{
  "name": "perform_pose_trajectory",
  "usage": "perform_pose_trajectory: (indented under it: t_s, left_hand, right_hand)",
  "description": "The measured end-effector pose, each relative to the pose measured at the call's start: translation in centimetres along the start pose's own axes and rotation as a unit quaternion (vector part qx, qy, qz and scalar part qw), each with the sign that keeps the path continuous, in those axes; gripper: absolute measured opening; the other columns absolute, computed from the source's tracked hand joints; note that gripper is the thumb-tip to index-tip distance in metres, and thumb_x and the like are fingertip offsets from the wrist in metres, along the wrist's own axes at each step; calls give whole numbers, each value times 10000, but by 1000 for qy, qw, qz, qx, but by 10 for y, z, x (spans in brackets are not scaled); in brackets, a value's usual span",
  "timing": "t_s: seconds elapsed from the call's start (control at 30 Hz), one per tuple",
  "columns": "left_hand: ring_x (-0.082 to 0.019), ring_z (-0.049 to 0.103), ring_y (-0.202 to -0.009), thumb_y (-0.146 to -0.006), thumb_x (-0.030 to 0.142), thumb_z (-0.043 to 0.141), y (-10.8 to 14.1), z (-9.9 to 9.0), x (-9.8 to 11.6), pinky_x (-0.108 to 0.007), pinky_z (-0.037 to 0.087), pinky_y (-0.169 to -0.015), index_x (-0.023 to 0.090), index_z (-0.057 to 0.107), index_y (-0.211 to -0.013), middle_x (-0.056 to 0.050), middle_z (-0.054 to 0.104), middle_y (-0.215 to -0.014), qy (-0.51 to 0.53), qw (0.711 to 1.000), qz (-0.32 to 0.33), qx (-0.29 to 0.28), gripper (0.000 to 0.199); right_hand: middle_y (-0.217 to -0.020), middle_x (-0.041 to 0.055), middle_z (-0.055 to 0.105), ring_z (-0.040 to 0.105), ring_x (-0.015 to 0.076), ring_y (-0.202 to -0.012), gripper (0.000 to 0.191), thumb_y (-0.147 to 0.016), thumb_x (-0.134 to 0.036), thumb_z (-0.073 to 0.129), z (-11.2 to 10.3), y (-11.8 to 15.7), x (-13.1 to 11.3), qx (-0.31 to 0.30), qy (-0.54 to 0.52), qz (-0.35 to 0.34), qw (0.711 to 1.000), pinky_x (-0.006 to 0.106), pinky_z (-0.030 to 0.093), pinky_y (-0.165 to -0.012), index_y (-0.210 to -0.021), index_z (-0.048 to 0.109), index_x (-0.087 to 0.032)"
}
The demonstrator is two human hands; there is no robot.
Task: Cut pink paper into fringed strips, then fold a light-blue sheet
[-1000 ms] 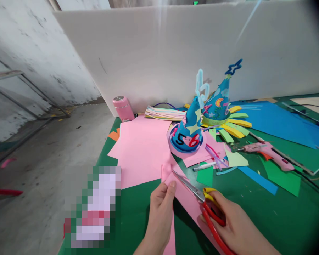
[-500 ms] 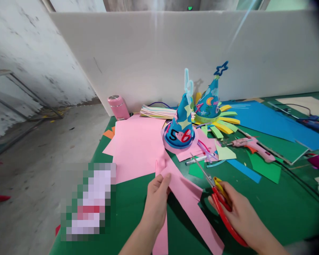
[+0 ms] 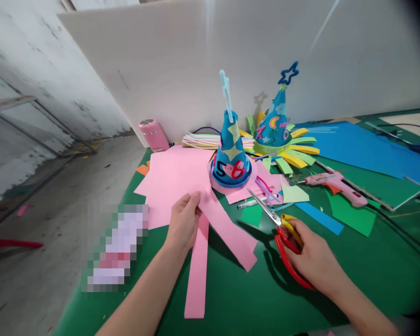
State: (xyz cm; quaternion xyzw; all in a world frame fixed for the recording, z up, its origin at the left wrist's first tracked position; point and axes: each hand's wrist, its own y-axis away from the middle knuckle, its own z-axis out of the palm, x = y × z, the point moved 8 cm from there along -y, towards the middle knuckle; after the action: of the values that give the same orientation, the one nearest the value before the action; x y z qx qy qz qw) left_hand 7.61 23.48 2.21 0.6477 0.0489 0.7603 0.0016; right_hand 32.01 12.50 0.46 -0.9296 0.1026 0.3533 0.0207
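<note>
Pinched in the left hand [image 3: 182, 223], pink paper strips [image 3: 227, 225] have shifted leftward and farther away since the earlier frame, nearer the large pink sheet [image 3: 171, 179], while the scissors [image 3: 274, 217] have moved little. That widens the gap between blades and paper, so nothing is being cut at this moment. Picture a clock face over the view, twelve at the far side.

From left to right: the large pink sheet lies at nine o'clock on the green surface [image 3: 241, 301], with a pink bottle [image 3: 154, 136] leaning beyond it at ten. The left hand is at seven, thumb and fingers pressed together on the strips' upper end. One length [image 3: 197, 284] points to six; overlapping lengths slant toward five. Whether they are joined under the hand cannot be told.

Two decorated blue cone hats stand at two, the nearer [image 3: 230, 144] marked 5 and 6, the farther [image 3: 273, 122] topped by a star. At four, the right hand [image 3: 314, 256] has its fingers curled around the scissors' handles, blades apparently closed. A pink glue gun [image 3: 341, 187] lies at three.
</note>
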Motion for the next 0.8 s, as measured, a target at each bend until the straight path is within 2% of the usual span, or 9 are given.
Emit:
perform_pose_trajectory:
  t_s: [0.1, 0.2, 0.27, 0.37, 0.47, 0.53, 0.6, 0.67, 0.8]
  left_hand:
    - [-103, 497, -526, -734, 334, 512, -15, 13, 4, -223, 401, -527, 142, 562, -637, 23, 510, -540, -120, 992, 47, -1, 221]
    - [-125, 471, -517, -731, 340, 495, -25, 12, 8, -247, 362, -514, 149, 545, -600, 25, 457, -501, -261, 961, 94, 16, 236]
    - [-159, 485, -594, -719, 355, 511, -25, 5, 13, -287, 368, -566, 143, 566, -727, -9, 511, -607, -349, 928, 127, 28, 220]
    - [-234, 473, -826, -716, 362, 524, -10, -3, 27, -392, 349, -715, 141, 515, -974, -99, 537, -912, -461, 867, 187, 21, 340]
    - [-237, 436, -937, -734, 291, 515, 16, 10, 33, -408, 294, -805, 194, 548, -896, -65, 542, -950, -542, 797, 248, -93, 191]
    - [-215, 445, -928, -739, 224, 508, 34, 26, 28, -384, 276, -821, 219, 578, -803, -27, 570, -880, -582, 737, 278, -202, 95]
    - [-219, 444, -922, -746, 165, 484, 47, 37, 20, -391, 255, -819, 206, 584, -779, -37, 579, -846, -620, 669, 301, -277, 113]
    - [-230, 439, -915, -747, 123, 465, 50, 44, 12, -401, 245, -803, 185, 581, -785, -58, 578, -836, -647, 622, 313, -310, 137]
    - [-221, 444, -881, -742, 86, 455, 44, 51, 2, -383, 247, -770, 178, 566, -772, -60, 568, -809, -674, 579, 319, -331, 147]
  right_hand:
    - [-804, 17, 630, 611, 177, -689, 299, -699, -365, 513, -1, -2, 2, 12, -16, 9, 1000, 254, 472, -590, -958, 469, -223]
    - [-844, 22, 628, 612, 186, -743, 330, -693, -371, 521, -1, -1, 5, 21, -25, 13, 999, 259, 469, -611, -985, 465, -229]
    - [-869, 26, 626, 611, 193, -761, 338, -692, -372, 521, 1, -1, 7, 24, -22, 8, 999, 269, 466, -614, -993, 463, -231]
    - [-874, 28, 626, 610, 202, -758, 326, -689, -376, 524, 2, 0, 7, 28, -14, 5, 999, 280, 462, -605, -976, 469, -232]
    - [-843, 22, 624, 611, 202, -746, 332, -683, -386, 533, 3, 0, 6, 31, -11, 7, 999, 286, 462, -608, -974, 473, -237]
    - [-826, 19, 622, 612, 203, -740, 348, -681, -396, 534, 3, 0, 6, 30, -6, 16, 999, 289, 465, -609, -984, 471, -238]
    - [-844, 22, 623, 613, 205, -757, 351, -684, -393, 526, 3, 0, 6, 31, 0, 28, 999, 288, 468, -606, -992, 466, -235]
    - [-874, 26, 623, 612, 204, -776, 355, -692, -377, 515, 4, 0, 7, 30, 4, 31, 999, 287, 472, -613, -1012, 456, -234]
    - [-920, 33, 624, 616, 199, -791, 380, -689, -361, 515, 6, -1, 9, 29, 9, 18, 999, 284, 486, -624, -1041, 445, -236]
